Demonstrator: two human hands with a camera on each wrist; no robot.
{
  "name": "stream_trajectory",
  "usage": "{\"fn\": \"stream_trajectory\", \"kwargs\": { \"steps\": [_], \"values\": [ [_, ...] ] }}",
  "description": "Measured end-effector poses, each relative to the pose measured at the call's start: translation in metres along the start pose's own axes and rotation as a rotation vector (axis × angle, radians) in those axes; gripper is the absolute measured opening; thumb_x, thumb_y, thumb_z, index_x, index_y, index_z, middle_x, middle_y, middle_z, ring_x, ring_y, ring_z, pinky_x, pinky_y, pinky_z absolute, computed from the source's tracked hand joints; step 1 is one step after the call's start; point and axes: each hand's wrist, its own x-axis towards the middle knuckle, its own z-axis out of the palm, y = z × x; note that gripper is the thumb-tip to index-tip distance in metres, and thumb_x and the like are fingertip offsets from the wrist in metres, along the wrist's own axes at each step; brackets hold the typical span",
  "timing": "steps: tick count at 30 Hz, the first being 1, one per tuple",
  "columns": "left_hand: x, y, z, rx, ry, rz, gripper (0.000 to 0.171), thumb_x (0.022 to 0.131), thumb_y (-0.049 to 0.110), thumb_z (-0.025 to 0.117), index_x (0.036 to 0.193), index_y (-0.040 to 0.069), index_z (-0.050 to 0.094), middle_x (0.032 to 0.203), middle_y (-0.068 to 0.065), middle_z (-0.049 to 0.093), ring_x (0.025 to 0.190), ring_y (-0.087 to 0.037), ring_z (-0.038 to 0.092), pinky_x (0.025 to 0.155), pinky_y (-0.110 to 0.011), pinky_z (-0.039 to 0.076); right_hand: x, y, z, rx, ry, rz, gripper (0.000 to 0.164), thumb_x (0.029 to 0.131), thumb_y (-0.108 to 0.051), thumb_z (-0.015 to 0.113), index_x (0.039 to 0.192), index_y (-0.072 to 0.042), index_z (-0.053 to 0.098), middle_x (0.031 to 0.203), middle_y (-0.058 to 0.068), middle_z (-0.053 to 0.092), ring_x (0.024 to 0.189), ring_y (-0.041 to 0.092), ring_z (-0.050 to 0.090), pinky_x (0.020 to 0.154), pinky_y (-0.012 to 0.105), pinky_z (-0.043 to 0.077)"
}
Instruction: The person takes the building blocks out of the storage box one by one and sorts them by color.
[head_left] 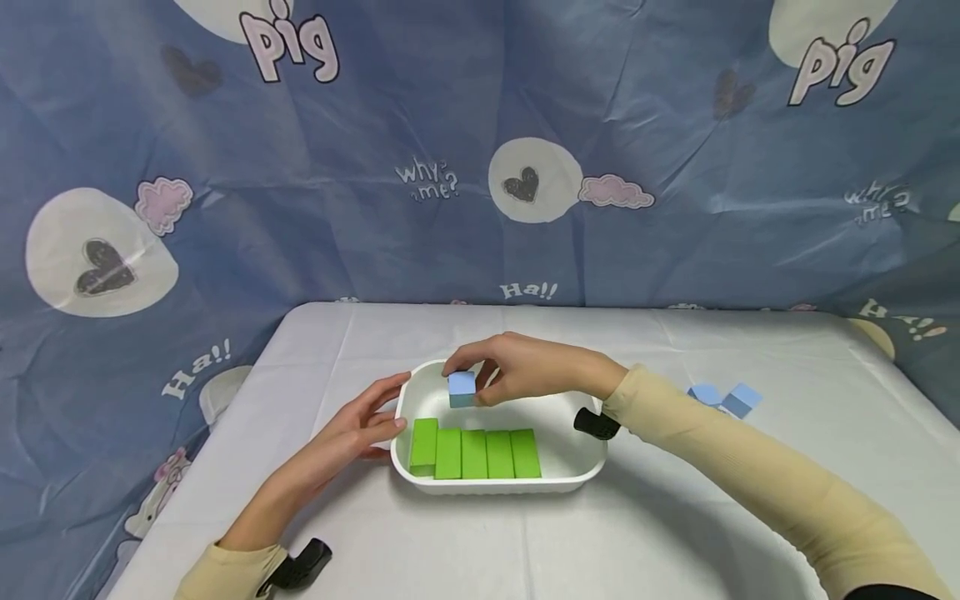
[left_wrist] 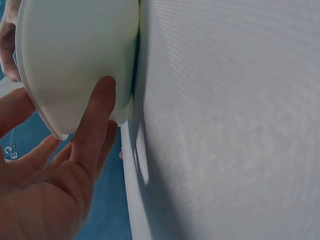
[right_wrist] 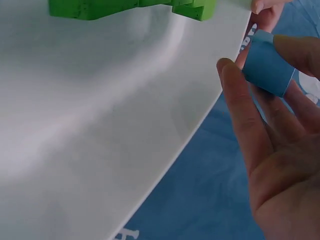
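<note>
A blue cube-like block (head_left: 462, 389) is pinched between the thumb and fingers of my right hand (head_left: 536, 367), over the left part of a white oblong container (head_left: 566, 454). In the right wrist view the blue block (right_wrist: 267, 64) appears held clear of the container's floor. Several green blocks (head_left: 474, 454) stand side by side in a row along the container's near wall. At the container's left end, my left hand (head_left: 352, 425) touches the rim and outer wall. The left wrist view shows its fingers (left_wrist: 97, 115) extended against the outside of the container (left_wrist: 80, 55).
Two blue blocks (head_left: 742, 400) lie on the white-covered table (head_left: 637, 533) at the right, just behind my right sleeve (head_left: 735, 467), which may hide part of them. A blue printed cloth (head_left: 360, 225) hangs behind the table's far edge.
</note>
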Motion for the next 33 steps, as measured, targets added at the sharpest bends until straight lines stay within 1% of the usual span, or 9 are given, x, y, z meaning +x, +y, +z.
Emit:
{"fn": "stream_trajectory", "kwargs": {
  "steps": [4, 7, 16, 20, 25, 28, 33],
  "values": [
    [0.000, 0.000, 0.000, 0.008, 0.007, -0.003, 0.061, 0.100, 0.021, 0.059, 0.154, 0.025, 0.029, 0.158, -0.004, 0.028, 0.132, -0.032, 0.046, 0.088, -0.046, 0.050, -0.011, -0.002, -0.001, -0.009, 0.005, 0.028, 0.045, 0.088, -0.006, 0.067, 0.130, -0.023, 0.060, 0.116, -0.013, 0.062, 0.101, 0.007, 0.064, 0.086, 0.025, 0.051],
    [-0.002, -0.001, 0.000, 0.008, 0.009, -0.003, 0.062, 0.100, 0.021, 0.059, 0.154, 0.025, 0.029, 0.158, -0.004, 0.028, 0.132, -0.032, 0.045, 0.089, -0.046, 0.050, -0.019, -0.004, -0.002, -0.016, 0.015, 0.030, 0.044, 0.089, -0.007, 0.068, 0.129, -0.024, 0.059, 0.115, -0.012, 0.062, 0.102, 0.007, 0.063, 0.085, 0.025, 0.051],
    [-0.003, 0.000, 0.000, 0.004, 0.003, 0.013, 0.062, 0.099, 0.022, 0.060, 0.153, 0.026, 0.031, 0.158, -0.003, 0.028, 0.132, -0.031, 0.046, 0.089, -0.046, 0.050, -0.041, 0.000, -0.003, 0.009, 0.068, -0.023, 0.044, 0.089, -0.006, 0.070, 0.129, -0.021, 0.059, 0.118, -0.011, 0.061, 0.103, 0.011, 0.063, 0.085, 0.029, 0.052],
    [-0.002, 0.001, 0.000, 0.000, 0.000, 0.016, 0.062, 0.099, 0.022, 0.061, 0.153, 0.026, 0.031, 0.158, -0.003, 0.029, 0.131, -0.031, 0.046, 0.089, -0.045, 0.050, -0.052, 0.004, -0.002, 0.038, 0.114, -0.036, 0.045, 0.089, -0.007, 0.070, 0.128, -0.025, 0.059, 0.118, -0.010, 0.060, 0.102, 0.013, 0.063, 0.085, 0.030, 0.052],
    [-0.002, 0.001, 0.001, 0.008, 0.007, 0.014, 0.062, 0.099, 0.022, 0.061, 0.153, 0.025, 0.031, 0.158, -0.004, 0.029, 0.131, -0.032, 0.046, 0.088, -0.045, 0.050, -0.064, 0.010, 0.002, 0.073, 0.168, -0.053, 0.044, 0.089, -0.009, 0.070, 0.127, -0.028, 0.059, 0.114, -0.008, 0.062, 0.097, 0.013, 0.063, 0.083, 0.031, 0.053],
    [-0.002, 0.000, 0.002, 0.011, 0.010, 0.012, 0.062, 0.099, 0.022, 0.061, 0.153, 0.025, 0.031, 0.158, -0.003, 0.029, 0.131, -0.031, 0.046, 0.088, -0.045, 0.050, -0.069, 0.014, 0.005, 0.088, 0.188, -0.038, 0.043, 0.089, -0.010, 0.070, 0.127, -0.027, 0.059, 0.112, -0.007, 0.063, 0.095, 0.013, 0.064, 0.084, 0.032, 0.053],
    [-0.003, 0.001, 0.002, 0.011, 0.013, 0.009, 0.063, 0.099, 0.023, 0.062, 0.153, 0.025, 0.031, 0.158, -0.004, 0.029, 0.130, -0.031, 0.047, 0.087, -0.045, 0.050, -0.078, 0.020, 0.009, 0.080, 0.219, 0.004, 0.043, 0.089, -0.009, 0.070, 0.128, -0.024, 0.059, 0.113, -0.007, 0.063, 0.094, 0.014, 0.064, 0.084, 0.031, 0.052]
  ]
}}
